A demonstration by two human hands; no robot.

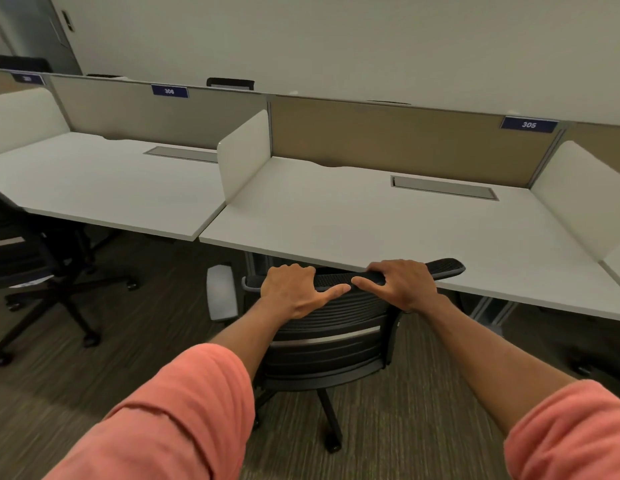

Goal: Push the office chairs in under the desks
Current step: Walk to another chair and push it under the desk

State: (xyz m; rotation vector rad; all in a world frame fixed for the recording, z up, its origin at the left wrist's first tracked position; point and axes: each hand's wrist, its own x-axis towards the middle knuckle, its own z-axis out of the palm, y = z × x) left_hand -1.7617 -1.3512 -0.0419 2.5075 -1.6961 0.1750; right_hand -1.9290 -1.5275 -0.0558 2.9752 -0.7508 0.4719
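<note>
**Chair at desk 305 nearly in, one more left**

Sleeves, salmon-pink, fill the near edge; both arms reach fwd. Beyond the fingers lies the desk (371, 216), its front edge just past the knuckles. Under the fingers is the office chair (336, 341): backrest top touching or just short of that edge, seat mostly tucked, so this one looks approx done. Second chair (35, 265), well left of the fingers, sits pulled out, likely next. Left hand (294, 292) and right hand (402, 282) are both curled over the backrest top, thumbs pointing inward, nearly touching.
</note>
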